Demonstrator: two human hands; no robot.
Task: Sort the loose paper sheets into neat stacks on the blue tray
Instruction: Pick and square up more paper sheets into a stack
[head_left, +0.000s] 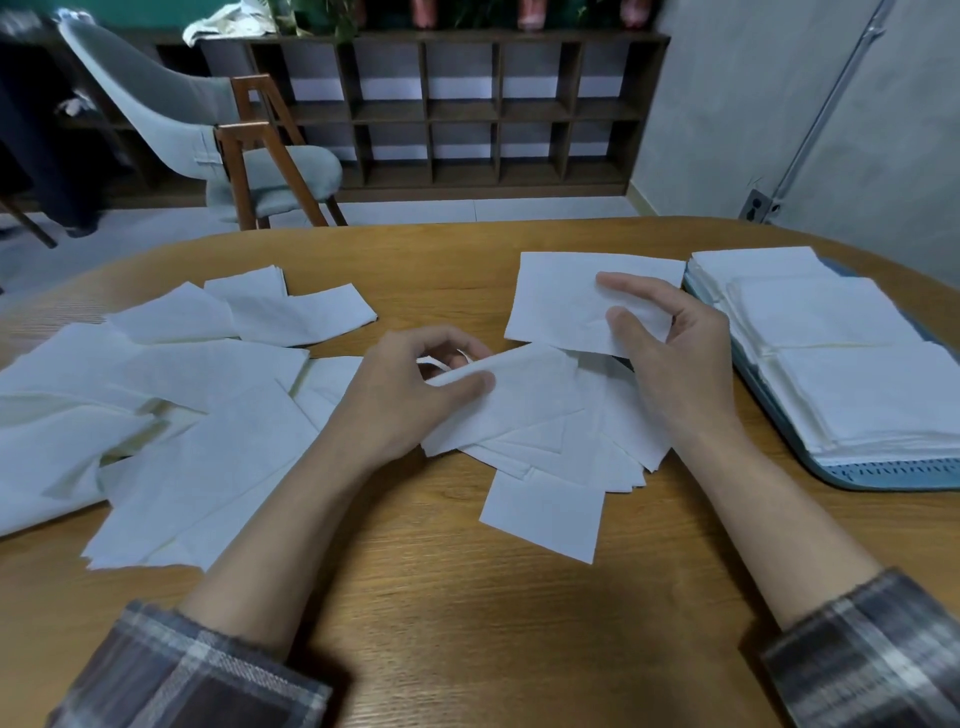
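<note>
Light, limp and likely to slide, the loose paper sheets (182, 415) strewn over the table (415, 597) want an edge pinch, as the left hand (410, 400) pinches one between thumb and fingers (449, 339) and the right hand (675, 343) pinches another near the blue tray (883, 477).

Your left hand (410, 395) is curled palm-down, thumb and forefinger pinching the edge of a paper sheet (524, 405). Your right hand (675, 353), just beside it, holds a second sheet (566, 301) with thumb and index finger on top. Both forearms are bare below rolled plaid sleeves (192, 670).
</note>
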